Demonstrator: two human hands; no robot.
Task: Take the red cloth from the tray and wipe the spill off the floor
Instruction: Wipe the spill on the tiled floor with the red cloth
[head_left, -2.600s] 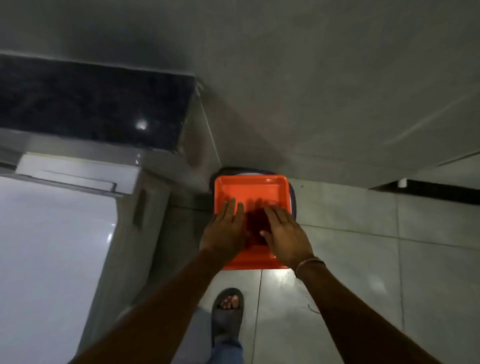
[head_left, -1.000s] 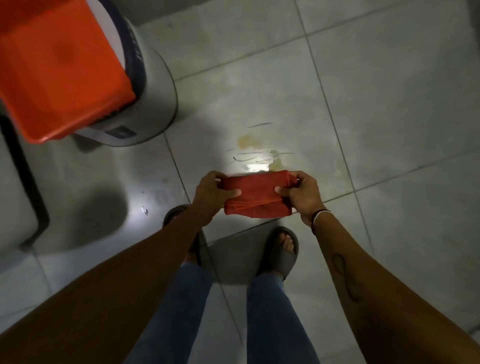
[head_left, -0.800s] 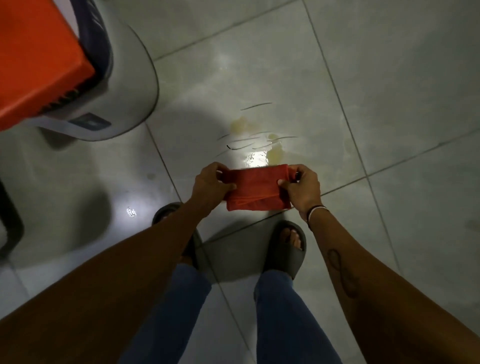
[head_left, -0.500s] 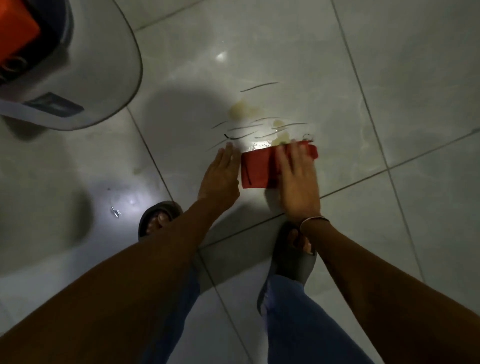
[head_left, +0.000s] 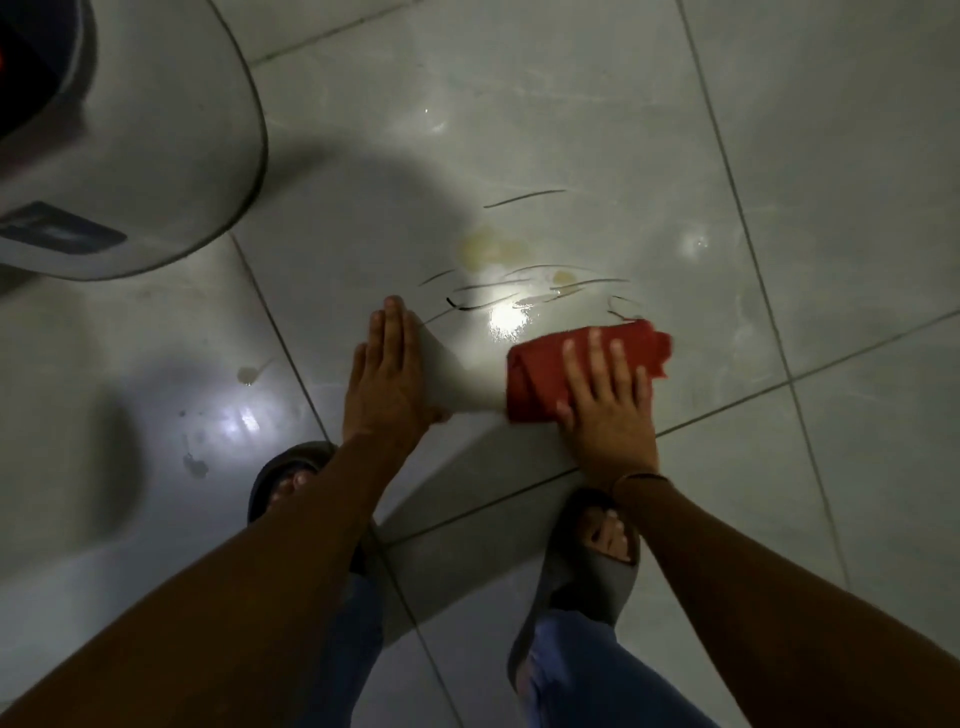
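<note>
The folded red cloth (head_left: 535, 382) lies flat on the grey tiled floor. My right hand (head_left: 605, 400) presses down on it with fingers spread. My left hand (head_left: 387, 374) rests flat on the floor to the cloth's left, fingers together, holding nothing. The yellowish spill (head_left: 491, 249) with thin dark streaks sits just beyond the cloth, with a bright wet glare beside it. A sliver of the orange tray (head_left: 2, 60) shows at the top left corner.
A round white and dark-rimmed container (head_left: 135, 156) stands at the upper left, under the tray. My two feet in dark sandals (head_left: 592, 566) are planted just behind my hands. A small droplet (head_left: 248, 374) and smudges mark the tile at left.
I lowered the cloth from both hands onto the floor. The left hand has let go and moved away left; the right hand has slid the cloth to the right below the spill.
</note>
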